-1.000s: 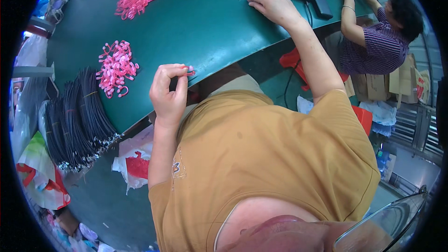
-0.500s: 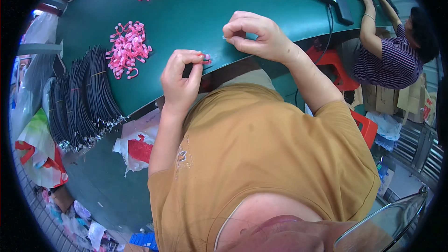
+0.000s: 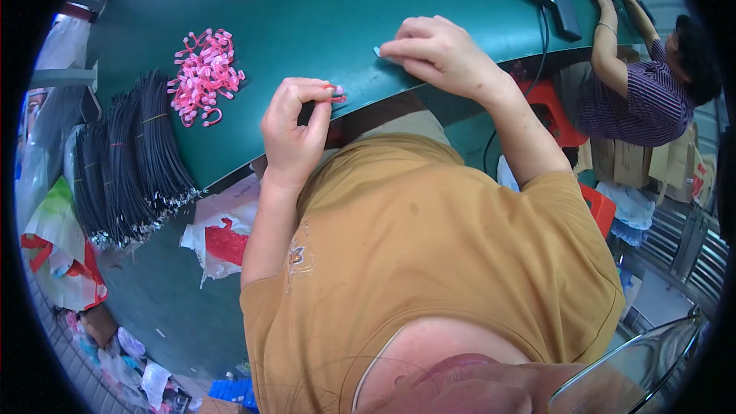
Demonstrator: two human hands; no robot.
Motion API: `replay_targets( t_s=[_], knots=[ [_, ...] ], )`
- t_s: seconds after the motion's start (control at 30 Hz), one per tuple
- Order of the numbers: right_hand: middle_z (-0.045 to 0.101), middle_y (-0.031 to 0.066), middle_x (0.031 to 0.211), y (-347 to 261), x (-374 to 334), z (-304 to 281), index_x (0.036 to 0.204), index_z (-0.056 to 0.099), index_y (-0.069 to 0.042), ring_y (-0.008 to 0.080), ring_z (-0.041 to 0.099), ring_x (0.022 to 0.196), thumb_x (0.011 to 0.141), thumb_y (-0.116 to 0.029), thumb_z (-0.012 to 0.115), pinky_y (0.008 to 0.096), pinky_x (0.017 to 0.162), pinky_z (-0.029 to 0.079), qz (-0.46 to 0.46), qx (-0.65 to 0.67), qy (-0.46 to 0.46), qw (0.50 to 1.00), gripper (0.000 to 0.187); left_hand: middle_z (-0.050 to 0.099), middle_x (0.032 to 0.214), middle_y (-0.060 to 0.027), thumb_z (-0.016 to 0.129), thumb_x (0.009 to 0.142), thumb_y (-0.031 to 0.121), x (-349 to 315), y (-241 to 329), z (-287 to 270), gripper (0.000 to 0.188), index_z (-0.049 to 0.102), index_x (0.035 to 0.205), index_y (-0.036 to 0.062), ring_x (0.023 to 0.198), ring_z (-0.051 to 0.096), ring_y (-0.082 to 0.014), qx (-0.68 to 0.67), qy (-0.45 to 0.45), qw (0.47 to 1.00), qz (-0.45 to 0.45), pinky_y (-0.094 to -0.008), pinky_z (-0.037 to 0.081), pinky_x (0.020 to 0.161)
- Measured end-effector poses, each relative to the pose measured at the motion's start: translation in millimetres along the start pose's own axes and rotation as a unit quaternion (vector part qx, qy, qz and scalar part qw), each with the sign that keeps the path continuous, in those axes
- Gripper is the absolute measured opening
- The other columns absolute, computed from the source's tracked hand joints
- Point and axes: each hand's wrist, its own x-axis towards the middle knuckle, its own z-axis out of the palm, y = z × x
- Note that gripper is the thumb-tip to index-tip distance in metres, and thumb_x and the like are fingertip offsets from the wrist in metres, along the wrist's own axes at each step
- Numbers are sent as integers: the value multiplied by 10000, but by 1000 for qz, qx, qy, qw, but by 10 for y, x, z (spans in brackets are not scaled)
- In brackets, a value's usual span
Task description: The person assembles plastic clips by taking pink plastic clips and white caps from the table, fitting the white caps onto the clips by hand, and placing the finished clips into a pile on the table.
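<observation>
Head view: your left hand pinches a small red, curved plastic piece with a pale end between thumb and forefinger, near the edge of the smooth green surface. Its visible length points roughly toward 3 o'clock. From it, a tiny pale-blue oval chip lies between 1 and 2 o'clock, nearer your right hand, just off the fingertips at 9 o'clock. Those fingers are bent together, thumb hidden; I cannot tell whether they pinch the chip or merely touch it.
</observation>
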Motion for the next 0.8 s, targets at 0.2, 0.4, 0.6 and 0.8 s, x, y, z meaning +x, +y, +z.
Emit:
replay_targets(
  t_s=[0.2, 0.4, 0.6, 0.8],
  knots=[
    [702, 72, 980, 130, -98, -66, 1153, 784, -108, 318, 705, 942, 975, -125, 721, 448, 790, 567, 96, -20, 60, 993, 189, 765, 985, -126, 759, 876, -118, 2, -34, 22, 198, 692, 964, 46, 938, 765, -269, -2, 4, 1000, 7, -359, 611, 824],
    [704, 46, 977, 93, -46, 19, 1163, 795, -130, 264, 702, 980, 1030, -198, 687, 413, 852, 487, 130, -27, 16, 991, 184, 763, 985, -126, 764, 871, -121, 7, -8, 14, 209, 688, 968, 48, 938, 766, -269, 11, 0, 1000, 6, -359, 612, 823],
    [686, 30, 998, 37, 103, 64, 1209, 779, -140, 240, 666, 965, 1055, -243, 691, 372, 888, 444, 139, 11, -30, 990, 205, 761, 980, -126, 759, 874, -121, 5, -20, 16, 207, 685, 971, 45, 944, 768, -269, 12, -2, 1000, 6, -360, 616, 827],
    [674, 23, 966, -13, 166, 77, 1224, 788, -147, 219, 664, 966, 1050, -271, 711, 379, 899, 424, 119, -26, -60, 991, 227, 761, 981, -126, 756, 878, -119, 5, -16, 19, 204, 686, 974, 46, 950, 769, -263, 17, -2, 1000, 7, -361, 619, 831]
  ],
)
